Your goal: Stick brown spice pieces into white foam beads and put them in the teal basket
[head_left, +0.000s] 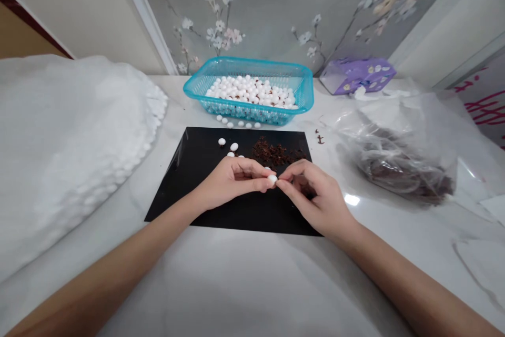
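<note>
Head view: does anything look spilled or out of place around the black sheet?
Yes, minor spillage. Several loose white beads lie on the pale marble counter, just outside the teal plastic basket. A few brown crumbs sit on the counter to the right of the black sheet, off the sheet itself.

The left hand [232,183] is curled, fingers flexed inward. The right hand [317,203] sits just beside it, right fingertips [283,182] pinched against left fingertips [262,170]; left forearm [118,263] and right forearm [406,279] angle inward.
</note>
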